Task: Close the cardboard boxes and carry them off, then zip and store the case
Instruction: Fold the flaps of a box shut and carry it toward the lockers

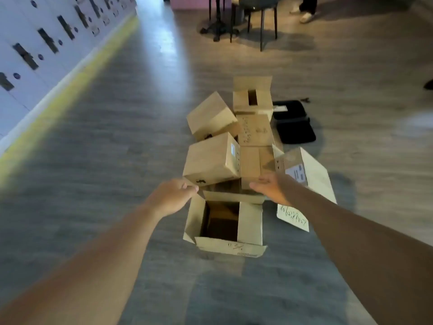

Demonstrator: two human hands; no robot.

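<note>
Both arms reach over the open box (225, 221) on the floor (117, 137). The left hand (172, 195) has fingers curled, tips at the box's far corner — the grip is unclear. The right hand (271, 187) — fingers loosely extended — touches a flap of the box behind (255, 165). The black case (293, 123) lies open beyond.

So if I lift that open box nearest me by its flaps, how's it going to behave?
The nearest open box shows only a dark, seemingly empty inside, so it is probably light. Its flaps stand loose and splayed, so they will likely bend instead of bearing load. Gripping the walls seems steadier.
</note>
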